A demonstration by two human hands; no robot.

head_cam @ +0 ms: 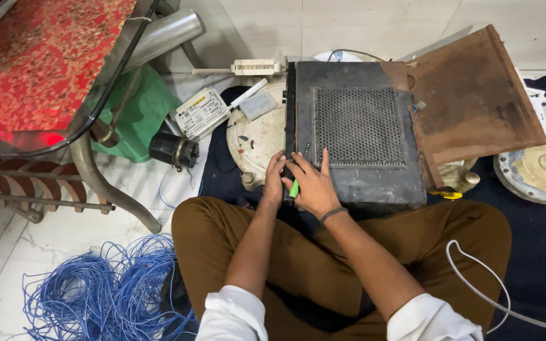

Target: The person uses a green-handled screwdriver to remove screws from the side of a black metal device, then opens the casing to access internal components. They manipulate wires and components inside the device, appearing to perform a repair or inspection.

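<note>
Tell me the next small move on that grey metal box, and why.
Probably seat the green-handled tool in the right hand squarely on the near-left corner of the grey metal box and turn it. The left hand already braces that corner, and both hands crowd one spot there.

sleeves: white, rolled to elbows | trousers: brown | right wrist: thin dark band (332, 215); forearms bare

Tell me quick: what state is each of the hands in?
Left hand: curled against the grey metal box; grip cannot be told.
Right hand: closed on a green-handled tool.
</note>
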